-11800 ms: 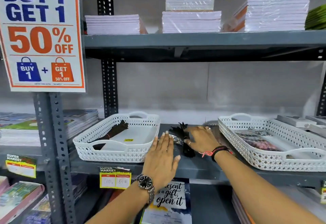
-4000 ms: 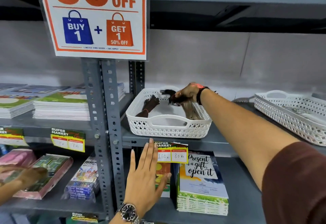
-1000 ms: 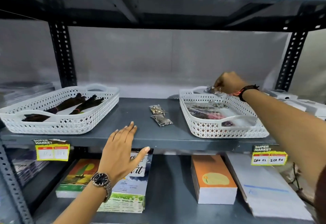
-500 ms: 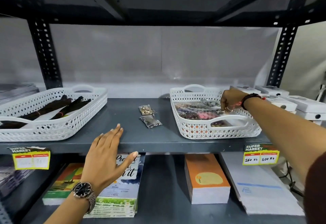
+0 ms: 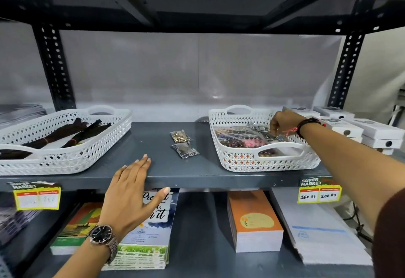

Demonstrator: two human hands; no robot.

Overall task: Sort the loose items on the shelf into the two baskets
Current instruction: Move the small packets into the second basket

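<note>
- Grey metal shelf [image 5: 153, 174] carries two white baskets, well apart.
- Right hand [image 5: 282, 123] is inside the right basket [image 5: 263, 163]; its grip is pinched on a clear packet [image 5: 259, 129], apparently to set it among similar packets.
- Left of that grip, two loose packets [image 5: 183, 144] lie unsorted on the bare shelf.
- Left hand [image 5: 131, 194] rests flat on the shelf edge, grip released, likely for support.
- Left basket [image 5: 65, 163], farthest from the grip, holds dark bundles [image 5: 72, 133].
</note>
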